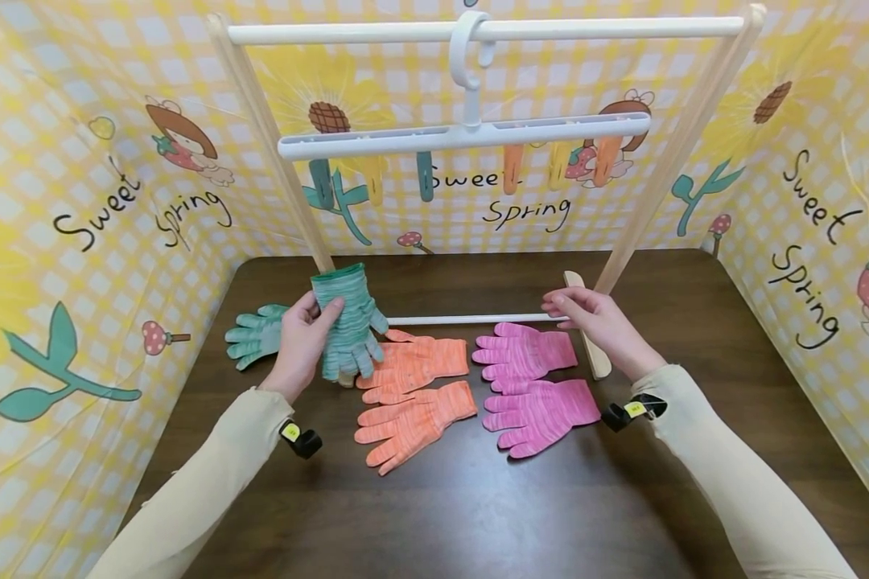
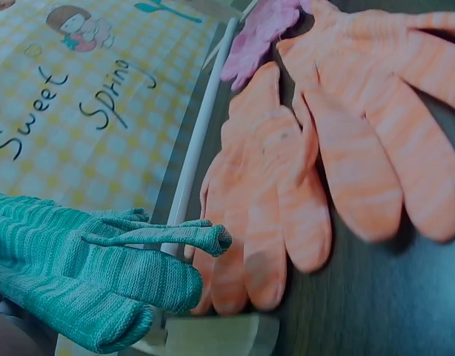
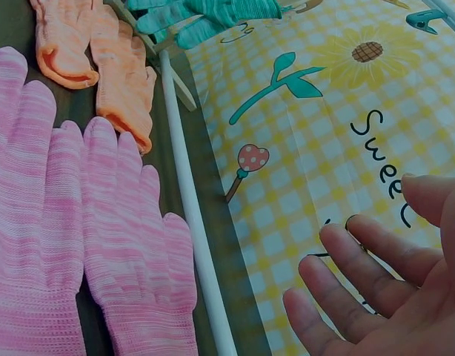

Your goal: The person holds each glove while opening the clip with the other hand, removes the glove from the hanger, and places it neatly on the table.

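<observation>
My left hand (image 1: 302, 336) pinches a green knit glove (image 1: 348, 322) near its cuff, thumb in front. The glove's cuff points up and its fingers hang down, raised over the left side of the table. Behind that hand a second green glove (image 1: 253, 334) lies flat. My right hand (image 1: 586, 318) hovers above the right foot of the rack, fingers loosely bent and nothing in them, as the right wrist view also shows. Two orange gloves (image 1: 416, 426) lie mid-table, and two pink gloves (image 1: 539, 418) lie nearest the right hand.
A wooden rack with a white top bar (image 1: 376, 32) stands at the back. On it hangs a white hanger (image 1: 405, 143) with several coloured clips, such as an orange clip (image 1: 512, 169). A white lower bar (image 1: 471, 320) runs behind the gloves on the dark table (image 1: 478, 515).
</observation>
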### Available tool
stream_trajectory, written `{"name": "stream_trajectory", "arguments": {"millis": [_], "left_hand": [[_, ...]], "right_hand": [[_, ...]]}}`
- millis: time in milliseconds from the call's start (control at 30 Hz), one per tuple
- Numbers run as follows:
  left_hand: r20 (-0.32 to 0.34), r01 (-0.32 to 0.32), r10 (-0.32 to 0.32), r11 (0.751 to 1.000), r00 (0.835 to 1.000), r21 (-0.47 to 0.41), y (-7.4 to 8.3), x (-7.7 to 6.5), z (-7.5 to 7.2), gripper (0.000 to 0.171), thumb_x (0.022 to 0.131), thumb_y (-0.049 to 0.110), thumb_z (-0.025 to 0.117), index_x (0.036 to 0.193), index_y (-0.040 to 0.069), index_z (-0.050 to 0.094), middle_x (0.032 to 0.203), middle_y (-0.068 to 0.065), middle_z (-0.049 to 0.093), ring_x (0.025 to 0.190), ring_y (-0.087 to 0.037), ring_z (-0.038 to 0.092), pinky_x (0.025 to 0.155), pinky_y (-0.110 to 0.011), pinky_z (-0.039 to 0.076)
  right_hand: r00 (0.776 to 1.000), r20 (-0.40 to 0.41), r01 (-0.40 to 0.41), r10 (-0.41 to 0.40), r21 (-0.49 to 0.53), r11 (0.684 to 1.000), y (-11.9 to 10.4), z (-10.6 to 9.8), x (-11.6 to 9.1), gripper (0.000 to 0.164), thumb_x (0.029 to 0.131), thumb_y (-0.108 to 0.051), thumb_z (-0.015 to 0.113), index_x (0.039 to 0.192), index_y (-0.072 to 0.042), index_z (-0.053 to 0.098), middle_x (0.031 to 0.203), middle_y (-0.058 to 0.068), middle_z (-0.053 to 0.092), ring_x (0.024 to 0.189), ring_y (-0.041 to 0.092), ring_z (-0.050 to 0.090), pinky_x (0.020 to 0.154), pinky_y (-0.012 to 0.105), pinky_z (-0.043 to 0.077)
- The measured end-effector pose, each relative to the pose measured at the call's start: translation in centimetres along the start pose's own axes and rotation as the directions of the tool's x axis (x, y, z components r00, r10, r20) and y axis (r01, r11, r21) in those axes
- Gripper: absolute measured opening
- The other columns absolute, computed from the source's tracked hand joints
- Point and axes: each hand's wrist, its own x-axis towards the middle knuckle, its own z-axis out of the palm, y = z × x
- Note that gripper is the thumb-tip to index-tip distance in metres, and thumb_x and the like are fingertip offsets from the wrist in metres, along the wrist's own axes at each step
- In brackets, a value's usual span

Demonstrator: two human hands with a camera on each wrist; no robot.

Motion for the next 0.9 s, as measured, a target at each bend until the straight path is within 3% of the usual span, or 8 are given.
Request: {"name": "stream_trajectory", "arguments": {"millis": [167,400,667,900], "left_hand": [[-0.038,0.003,-0.004,1.000,0.999,-0.012,-0.1,-0.1,-1.3,0.028,0.103,0.023,0.068,0.125,0.006,0.068,0.094,0.008,0.072,0.081,-0.005,0.062,0.074,-0.018,0.051],[-0.060,0.007,-0.009,1.000,0.998,-0.024,0.0,-0.4,-3.1,0.023,0.102,0.024,0.069,0.120,0.009,0.069,0.094,0.008,0.072,0.081,-0.005,0.063,0.073,-0.017,0.052],[-0.100,-0.005,0.011,0.998,0.995,0.062,0.0,-0.7,-5.1,0.018,0.102,0.022,0.070,0.113,0.008,0.069,0.078,0.008,0.061,0.066,-0.007,0.046,0.063,-0.019,0.041],[-0.142,-0.017,0.025,0.998,0.990,0.060,0.2,-0.7,-7.0,0.020,0.100,0.018,0.072,0.117,0.008,0.072,0.089,0.008,0.072,0.076,-0.001,0.067,0.067,-0.016,0.052]], "right_hand": [[1.000,0.001,-0.003,0.003,0.014,1.000,0.3,0.0,0.1,0.047,0.111,-0.028,0.052,0.140,0.008,0.056,0.138,0.028,0.061,0.107,0.003,0.065,0.101,0.034,0.054],[1.000,-0.006,-0.001,0.001,0.010,1.000,0.4,0.1,0.1,0.045,0.111,-0.027,0.052,0.138,0.008,0.057,0.138,0.027,0.061,0.119,0.025,0.065,0.101,0.038,0.054],[1.000,0.005,-0.003,0.003,0.019,1.000,0.6,0.0,0.0,0.045,0.111,-0.027,0.051,0.139,0.009,0.056,0.140,0.029,0.059,0.107,0.000,0.064,0.100,0.035,0.054],[1.000,0.010,-0.005,0.005,0.023,1.000,0.8,0.0,-0.1,0.045,0.111,-0.026,0.051,0.139,0.009,0.056,0.140,0.030,0.058,0.111,0.008,0.065,0.100,0.034,0.054]]}}
